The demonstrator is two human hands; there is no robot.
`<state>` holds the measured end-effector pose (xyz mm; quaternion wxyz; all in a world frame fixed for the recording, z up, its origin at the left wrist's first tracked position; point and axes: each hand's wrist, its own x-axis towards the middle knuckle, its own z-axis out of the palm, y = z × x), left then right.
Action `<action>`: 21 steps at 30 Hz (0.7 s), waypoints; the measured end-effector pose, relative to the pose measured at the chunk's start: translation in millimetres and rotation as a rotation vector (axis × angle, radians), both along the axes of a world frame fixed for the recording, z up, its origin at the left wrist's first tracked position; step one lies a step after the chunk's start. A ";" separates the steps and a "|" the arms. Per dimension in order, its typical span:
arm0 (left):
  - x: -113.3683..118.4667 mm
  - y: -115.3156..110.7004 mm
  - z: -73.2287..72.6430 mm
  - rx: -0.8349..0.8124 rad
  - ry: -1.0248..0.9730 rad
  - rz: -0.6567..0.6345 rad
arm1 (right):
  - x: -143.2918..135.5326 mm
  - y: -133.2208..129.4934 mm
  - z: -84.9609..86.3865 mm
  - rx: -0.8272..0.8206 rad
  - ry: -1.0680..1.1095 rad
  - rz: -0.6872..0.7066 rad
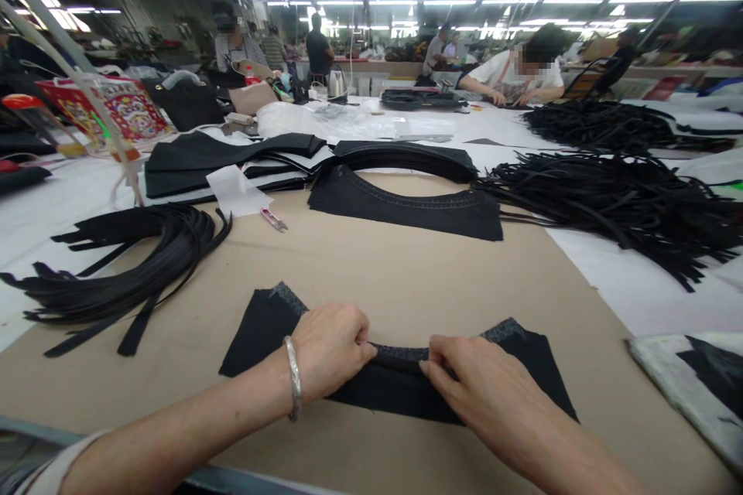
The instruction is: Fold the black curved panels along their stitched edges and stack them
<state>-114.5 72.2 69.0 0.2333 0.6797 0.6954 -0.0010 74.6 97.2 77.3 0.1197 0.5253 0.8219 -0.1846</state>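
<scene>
A black fabric panel with a curved, grey-speckled upper edge lies on the brown board in front of me. My left hand, with a silver bangle at the wrist, pinches that curved edge left of its middle. A short way to the right, my right hand grips the same edge between thumb and fingers. Between the two hands a narrow strip of the edge looks folded over. Parts of the panel are hidden under both hands.
Behind the panel lie stitched curved black pieces, pink thread snips and white paper. Black strips are bundled at left, with a strip heap at right. A co-worker bends over the far table.
</scene>
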 end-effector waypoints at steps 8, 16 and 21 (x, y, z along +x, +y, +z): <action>0.5 0.0 -3.4 0.003 0.028 0.006 | -2.6 0.5 -5.4 0.011 -0.004 0.000; 2.0 0.4 -2.6 0.024 0.029 0.004 | -2.0 1.2 -6.1 0.031 0.000 0.002; 0.3 -0.7 -1.3 0.003 0.006 0.024 | -4.7 1.3 -4.4 0.018 0.018 -0.004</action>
